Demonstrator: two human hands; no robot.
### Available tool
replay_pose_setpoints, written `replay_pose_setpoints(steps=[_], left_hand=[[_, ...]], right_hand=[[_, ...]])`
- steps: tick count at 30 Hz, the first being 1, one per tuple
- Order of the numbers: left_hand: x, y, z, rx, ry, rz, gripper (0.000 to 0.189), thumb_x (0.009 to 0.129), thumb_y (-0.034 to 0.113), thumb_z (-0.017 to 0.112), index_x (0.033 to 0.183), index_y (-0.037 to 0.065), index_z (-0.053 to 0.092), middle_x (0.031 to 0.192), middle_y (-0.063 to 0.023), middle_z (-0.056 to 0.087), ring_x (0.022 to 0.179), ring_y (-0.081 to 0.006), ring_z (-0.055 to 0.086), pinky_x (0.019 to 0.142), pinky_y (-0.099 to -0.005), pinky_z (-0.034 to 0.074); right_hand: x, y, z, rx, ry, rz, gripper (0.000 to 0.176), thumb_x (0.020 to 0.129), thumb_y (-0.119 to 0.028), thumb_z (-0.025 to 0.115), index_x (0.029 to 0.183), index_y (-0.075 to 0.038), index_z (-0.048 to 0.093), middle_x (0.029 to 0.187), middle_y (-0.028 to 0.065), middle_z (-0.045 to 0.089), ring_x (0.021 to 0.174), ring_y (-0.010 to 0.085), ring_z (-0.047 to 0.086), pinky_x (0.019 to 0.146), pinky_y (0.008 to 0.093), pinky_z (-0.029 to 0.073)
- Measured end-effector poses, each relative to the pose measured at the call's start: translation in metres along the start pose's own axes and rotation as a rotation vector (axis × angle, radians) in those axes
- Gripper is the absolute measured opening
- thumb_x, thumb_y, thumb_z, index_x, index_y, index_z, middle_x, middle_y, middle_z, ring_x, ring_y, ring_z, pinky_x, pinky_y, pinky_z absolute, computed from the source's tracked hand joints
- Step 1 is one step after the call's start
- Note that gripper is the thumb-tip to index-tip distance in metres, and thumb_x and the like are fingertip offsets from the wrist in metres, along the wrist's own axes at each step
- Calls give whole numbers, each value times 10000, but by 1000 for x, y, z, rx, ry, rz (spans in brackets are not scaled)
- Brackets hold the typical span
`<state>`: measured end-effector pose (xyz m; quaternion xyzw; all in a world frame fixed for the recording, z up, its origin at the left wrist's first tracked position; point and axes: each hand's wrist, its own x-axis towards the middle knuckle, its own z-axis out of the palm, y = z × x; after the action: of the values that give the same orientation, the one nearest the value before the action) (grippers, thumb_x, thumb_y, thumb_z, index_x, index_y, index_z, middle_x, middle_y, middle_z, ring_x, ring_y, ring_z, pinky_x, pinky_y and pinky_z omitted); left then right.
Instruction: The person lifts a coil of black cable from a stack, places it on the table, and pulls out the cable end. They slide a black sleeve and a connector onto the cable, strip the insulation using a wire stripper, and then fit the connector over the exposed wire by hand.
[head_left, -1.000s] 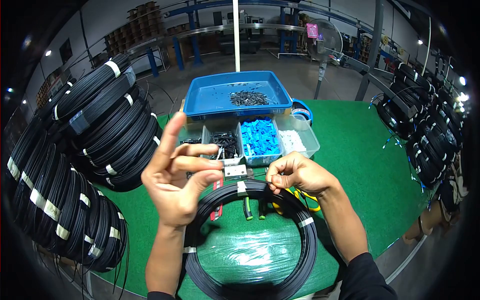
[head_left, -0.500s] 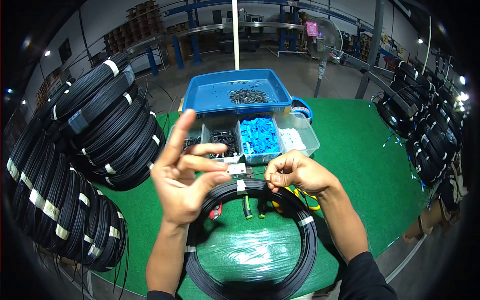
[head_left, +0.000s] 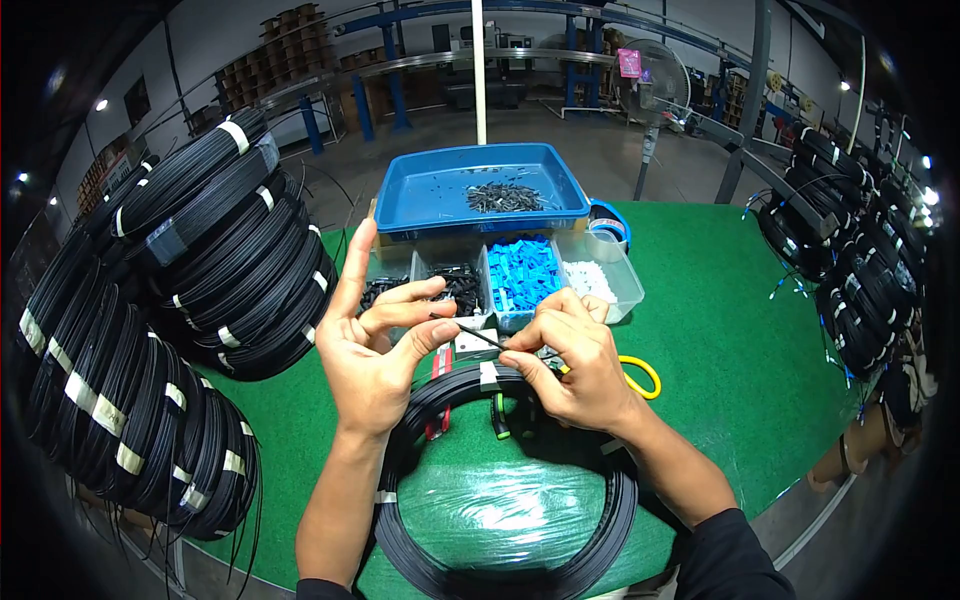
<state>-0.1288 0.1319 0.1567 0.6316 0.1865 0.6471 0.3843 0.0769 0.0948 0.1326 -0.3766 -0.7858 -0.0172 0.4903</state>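
Observation:
A thin black cable end [head_left: 482, 337] runs between my two hands, above the taped top of a black cable coil [head_left: 400, 535] on the green mat. My left hand [head_left: 385, 335] pinches its tip between thumb and fingers, with the index finger pointing up. My right hand [head_left: 575, 365] is closed round the cable at its other side. Red-handled pliers [head_left: 440, 395], a green-and-black handle [head_left: 500, 415] and a yellow handle loop [head_left: 645, 377] lie around the coil's top. A small white block [head_left: 477, 341] sits just behind the cable.
Clear bins with black parts, blue connectors [head_left: 522, 275] and white pieces [head_left: 588, 280] stand behind my hands. Beyond them is a blue tray [head_left: 420, 205] holding black scraps. Large cable coils [head_left: 240, 260] rise at left; more coils [head_left: 860, 260] hang at right. A roll of tape [head_left: 608, 222] stands beside the tray.
My right hand has moved up and turned towards my left hand. The cable piece now shows between them, and my left thumb and fingers have come together on it.

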Motion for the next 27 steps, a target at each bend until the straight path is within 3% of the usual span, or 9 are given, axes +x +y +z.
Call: replay_pose_setpoints(steps=[5,8,11,12,13,15,16,22,27], left_hand=[[1,2,-4,-65,-15,2,964,749,6,827,1496,-99,226,903,-156,747,1015,-243,697,920,-334,542],[7,7,-11,-271,67,-22,880,802,-18,764,1496,-95,228,947,-164,740,977,-229,706,829,-273,575],[11,13,-29,-130,86,77,901,800,-4,772,1502,-89,214,988,-156,737,1061,-238,677,923,-292,536],[12,14,-31,-162,77,31,1012,747,63,842,1510,-87,194,992,-151,739,1123,-255,651,1027,-346,470],[12,13,-29,-161,76,32,1012,747,63,842,1510,-87,194,992,-151,739,1123,-255,651,1027,-346,470],[14,7,-23,-51,-144,83,1128,674,117,904,1515,-85,179,987,-147,742,1140,-268,643,1084,-385,411],[13,6,-21,-13,-170,41,1191,622,134,935,1516,-85,180,974,-143,745,1144,-270,642,1089,-388,401],[9,20,-20,-25,-3,20,906,738,-8,808,1480,-94,295,788,-95,740,986,-255,702,980,-361,497],[15,25,-38,-32,74,57,943,726,33,826,1488,-82,282,907,-115,745,1050,-257,681,1004,-367,491]], right_hand=[[2,-1,-5,59,-39,-23,92,785,-143,752,792,-101,670,722,-10,631,799,167,559,779,373,267],[1,5,-6,52,-20,-69,88,769,-133,758,765,-103,675,697,-9,618,786,163,553,770,371,263],[1,6,-8,68,-16,-55,87,761,-132,765,765,-103,683,692,-10,612,777,158,547,764,367,261],[1,5,-8,70,-13,-54,87,761,-132,765,765,-103,683,692,-10,612,777,158,547,764,367,261],[2,4,-7,81,-9,-55,87,760,-133,766,767,-102,685,692,-12,611,775,157,546,762,366,260],[2,2,-7,86,-12,-58,88,759,-133,768,768,-101,686,691,-13,611,772,155,545,760,365,259],[2,1,-7,86,1,-47,89,759,-133,769,769,-101,686,692,-13,610,771,154,545,760,365,259],[1,5,-4,77,-16,-58,93,759,-135,769,771,-101,683,699,-10,611,773,156,542,765,369,253],[-1,12,-2,41,-26,-61,88,763,-131,763,776,-102,681,698,-11,613,775,158,529,768,372,250]])
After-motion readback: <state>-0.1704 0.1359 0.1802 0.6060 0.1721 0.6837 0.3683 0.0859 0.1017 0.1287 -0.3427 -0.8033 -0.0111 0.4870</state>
